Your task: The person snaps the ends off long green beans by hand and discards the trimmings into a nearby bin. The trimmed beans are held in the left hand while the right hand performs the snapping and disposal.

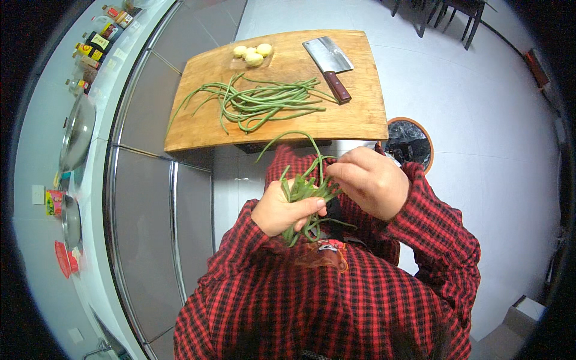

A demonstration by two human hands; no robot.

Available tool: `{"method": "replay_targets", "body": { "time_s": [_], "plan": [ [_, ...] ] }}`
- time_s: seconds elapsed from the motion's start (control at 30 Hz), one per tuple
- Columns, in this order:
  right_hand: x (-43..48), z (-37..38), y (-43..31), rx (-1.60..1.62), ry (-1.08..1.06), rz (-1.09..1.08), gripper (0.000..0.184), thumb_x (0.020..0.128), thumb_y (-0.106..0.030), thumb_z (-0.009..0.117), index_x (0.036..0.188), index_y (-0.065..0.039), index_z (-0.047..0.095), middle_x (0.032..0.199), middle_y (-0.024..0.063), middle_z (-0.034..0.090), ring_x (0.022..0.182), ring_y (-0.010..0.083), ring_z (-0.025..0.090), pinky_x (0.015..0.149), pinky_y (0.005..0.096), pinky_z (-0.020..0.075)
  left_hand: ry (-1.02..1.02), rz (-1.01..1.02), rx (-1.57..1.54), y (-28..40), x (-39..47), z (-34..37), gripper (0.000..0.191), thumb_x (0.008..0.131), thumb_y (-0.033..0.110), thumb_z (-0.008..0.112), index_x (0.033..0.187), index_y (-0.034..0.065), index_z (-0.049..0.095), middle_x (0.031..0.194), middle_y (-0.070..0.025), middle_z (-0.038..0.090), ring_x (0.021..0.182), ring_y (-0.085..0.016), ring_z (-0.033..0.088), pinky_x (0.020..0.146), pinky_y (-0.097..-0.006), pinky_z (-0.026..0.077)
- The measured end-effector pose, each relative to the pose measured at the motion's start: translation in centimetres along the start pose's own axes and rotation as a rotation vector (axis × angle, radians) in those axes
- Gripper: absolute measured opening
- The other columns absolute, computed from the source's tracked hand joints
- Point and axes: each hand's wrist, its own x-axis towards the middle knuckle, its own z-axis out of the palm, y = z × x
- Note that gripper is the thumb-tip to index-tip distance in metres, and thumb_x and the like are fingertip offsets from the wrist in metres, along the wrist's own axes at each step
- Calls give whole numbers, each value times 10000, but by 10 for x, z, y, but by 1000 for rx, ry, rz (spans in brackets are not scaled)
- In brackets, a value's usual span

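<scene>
My left hand (288, 207) is closed around a bunch of long green beans (303, 191), held over my lap with the bean ends pointing up. At the right side of that bunch is my right hand (371, 180), its fingertips pinched together at the bean ends; one bean curves up between the hands, and whether the fingertips grip a bean is hidden. In front, more long green beans (270, 101) lie in a loose pile on a wooden cutting board (360, 121). A cleaver (330, 58) with a dark red handle rests to their right. Several peeled potatoes (254, 59) sit behind the pile.
Right of the board stands a round bin (407, 141) with a black liner and orange rim. Along the left runs a counter (101, 117) with bottles (99, 40), a large metal bowl (80, 130) and a red plastic basket (65, 258). Dark chair legs (470, 29) show at the top right.
</scene>
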Motion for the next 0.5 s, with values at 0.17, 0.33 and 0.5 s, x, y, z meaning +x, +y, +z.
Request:
{"method": "replay_targets", "body": {
  "time_s": [0.17,0.33,0.5],
  "plan": [
    [-6,0,-5,-322,-22,-136,240,661,-111,551,880,-15,533,777,68,516,699,215,536,579,310,462,-3,-9,0,-1,1,2,139,817,141,611,756,17,602,596,-7,570,422,-52,448,398,-202,343],
    [-13,-3,-5,-171,-74,-53,241,626,-32,603,859,-31,539,723,64,522,641,221,548,531,319,456,-36,-29,40,-2,-1,2,145,816,144,612,752,15,600,587,-1,563,422,-49,446,400,-200,342],
    [-18,-3,-3,167,-56,142,140,624,-27,560,764,-32,563,652,93,519,608,264,550,528,333,457,-78,-54,67,-1,-2,5,140,815,143,606,765,13,597,573,-2,549,421,-50,447,406,-203,347]
  ]
}}
